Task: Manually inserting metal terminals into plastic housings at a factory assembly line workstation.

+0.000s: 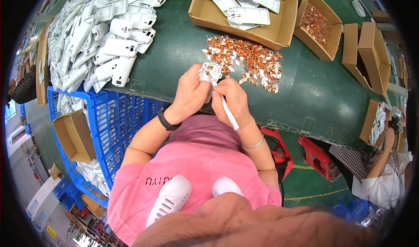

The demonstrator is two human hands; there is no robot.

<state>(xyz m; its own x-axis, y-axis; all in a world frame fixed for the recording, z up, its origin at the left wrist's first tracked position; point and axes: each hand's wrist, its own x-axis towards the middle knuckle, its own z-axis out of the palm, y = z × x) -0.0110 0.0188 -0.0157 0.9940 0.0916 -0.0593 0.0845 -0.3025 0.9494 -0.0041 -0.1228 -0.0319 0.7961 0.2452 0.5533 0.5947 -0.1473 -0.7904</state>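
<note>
My left hand (191, 91) is closed around a small white plastic housing (204, 76), tilted up at the table's near edge. In my right hand (232, 95) is a slim white stick-shaped tool (228, 114), pinched between the fingers. Its tip meets the housing, where a small copper-coloured piece shows in a recess; the contact itself is too small to make out. Just beyond my hands lie loose copper-coloured and white small parts (253, 61) in a spread heap. A large pile of similar white housings (96, 37) covers the table to the left.
Beyond the heap stands a cardboard box (244, 33) with several housings, beside a smaller box (330, 44) of copper-coloured parts. More boxes (374, 57) stand at right. A blue crate (118, 129) is at my left. Red stools (316, 157) and another person (382, 173) are at right.
</note>
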